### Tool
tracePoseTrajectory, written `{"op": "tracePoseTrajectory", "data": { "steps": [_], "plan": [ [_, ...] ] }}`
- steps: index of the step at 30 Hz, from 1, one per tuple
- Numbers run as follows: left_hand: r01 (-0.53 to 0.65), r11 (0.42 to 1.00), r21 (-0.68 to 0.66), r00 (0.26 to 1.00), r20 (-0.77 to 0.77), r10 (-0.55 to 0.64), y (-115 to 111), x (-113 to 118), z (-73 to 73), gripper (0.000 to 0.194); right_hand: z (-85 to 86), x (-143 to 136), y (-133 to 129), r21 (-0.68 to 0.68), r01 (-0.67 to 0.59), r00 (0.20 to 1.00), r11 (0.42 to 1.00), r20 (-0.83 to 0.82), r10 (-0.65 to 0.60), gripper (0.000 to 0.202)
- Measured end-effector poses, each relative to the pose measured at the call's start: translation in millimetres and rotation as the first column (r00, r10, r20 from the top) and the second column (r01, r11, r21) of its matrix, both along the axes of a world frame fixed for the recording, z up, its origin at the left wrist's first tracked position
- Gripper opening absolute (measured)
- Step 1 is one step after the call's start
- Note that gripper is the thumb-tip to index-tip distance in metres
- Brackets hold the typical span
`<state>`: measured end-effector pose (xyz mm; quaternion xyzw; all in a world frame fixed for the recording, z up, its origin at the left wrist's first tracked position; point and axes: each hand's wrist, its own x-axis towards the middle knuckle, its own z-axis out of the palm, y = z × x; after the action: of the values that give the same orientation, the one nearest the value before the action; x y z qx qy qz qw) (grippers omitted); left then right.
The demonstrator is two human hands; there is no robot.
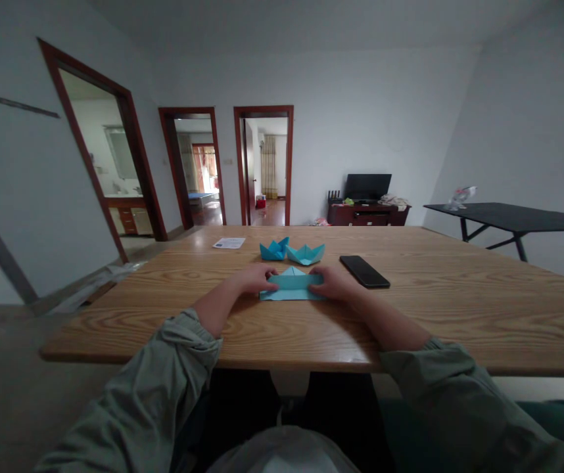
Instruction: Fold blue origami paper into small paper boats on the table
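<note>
A light blue folded paper lies on the wooden table, with a small peak at its far side and flat strips along its near side. My left hand grips its left end, thumb on top. At the right end, my right hand holds the paper in the same way, thumb over the strip. Just beyond the sheet stand two folded paper boats, a darker blue one on the left and a light blue one on the right, side by side.
On the wooden table, a black phone lies right of my right hand. A printed white card is at the back left. Farther off are a black table and a television on a cabinet.
</note>
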<state>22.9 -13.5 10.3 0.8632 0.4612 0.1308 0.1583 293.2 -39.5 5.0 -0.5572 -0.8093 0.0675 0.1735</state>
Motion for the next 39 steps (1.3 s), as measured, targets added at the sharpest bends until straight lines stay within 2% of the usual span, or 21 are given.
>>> {"op": "tracePoseTrajectory", "data": {
  "steps": [4, 7, 10, 16, 23, 30, 34, 37, 39],
  "plan": [
    [0.072, 0.996, 0.053, 0.997, -0.027, -0.071, -11.4, 14.9, 3.8, 0.041, 3.4, -11.3, -8.2, -0.001, -0.063, 0.998, 0.998, -0.002, 0.063, 0.028],
    [0.046, 0.999, 0.028, 0.998, -0.04, -0.045, -14.5, 23.1, 3.6, 0.041, 1.0, -14.7, -5.6, 0.007, -0.055, 0.998, 0.998, -0.006, 0.055, 0.029],
    [0.024, 0.999, 0.038, 0.999, -0.034, -0.023, -13.2, 25.7, 1.4, 0.042, -3.1, -14.1, 0.3, 0.036, -0.029, 1.0, 0.999, -0.009, 0.029, 0.031],
    [0.089, 0.994, 0.07, 0.996, -0.01, -0.089, -8.8, 26.7, -3.3, 0.036, -7.2, -17.1, 2.2, 0.056, -0.043, 0.999, 0.998, -0.02, 0.044, 0.03],
    [0.016, 0.997, 0.069, 1.0, -0.024, -0.014, -5.6, 27.1, -7.2, 0.037, -9.2, -19.3, 2.3, 0.049, -0.028, 0.999, 0.998, -0.025, 0.029, 0.026],
    [-0.027, 0.989, 0.148, 0.998, -0.044, 0.034, 1.4, 18.9, -9.5, 0.039, -16.3, -8.9, 14.2, 0.104, 0.053, 0.998, 0.993, 0.015, -0.054, 0.025],
    [-0.015, 0.999, 0.05, 0.999, -0.042, 0.017, 6.9, 5.9, -6.3, 0.046, -18.1, 2.5, 19.1, 0.082, 0.124, 0.989, 0.989, 0.067, -0.129, 0.023],
    [0.009, 0.998, -0.059, 1.0, -0.023, -0.01, 7.0, -3.4, -2.5, 0.059, -19.0, 10.7, 21.2, 0.046, 0.143, 0.986, 0.989, 0.075, -0.146, 0.023],
    [0.052, 0.995, -0.08, 0.998, -0.013, -0.053, 5.2, -6.2, -0.2, 0.06, -15.6, 12.5, 20.0, 0.041, 0.146, 0.985, 0.989, 0.085, -0.149, 0.024]
  ]
}}
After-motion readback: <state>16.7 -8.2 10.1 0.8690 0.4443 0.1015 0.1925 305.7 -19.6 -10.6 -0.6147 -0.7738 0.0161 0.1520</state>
